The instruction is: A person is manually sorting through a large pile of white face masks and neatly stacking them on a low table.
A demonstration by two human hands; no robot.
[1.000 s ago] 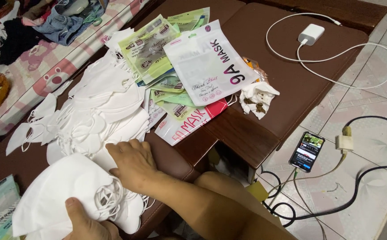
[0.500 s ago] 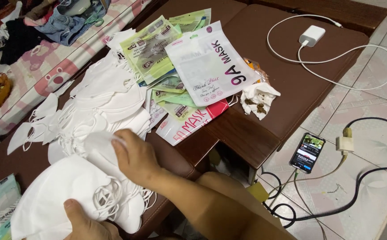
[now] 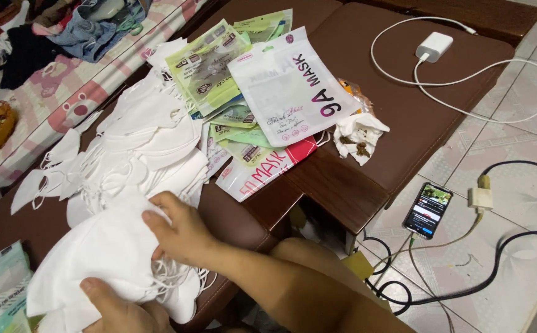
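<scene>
The right hand (image 3: 185, 237) has slid down onto the white mask stack (image 3: 105, 259), now gripping it; the left hand (image 3: 123, 308) clasps the stack's lower edge.

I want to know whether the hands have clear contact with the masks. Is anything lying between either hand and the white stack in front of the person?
Nothing visible does. The right hand rests directly on the stack of white masks, and the left hand grips its lower edge.
</scene>
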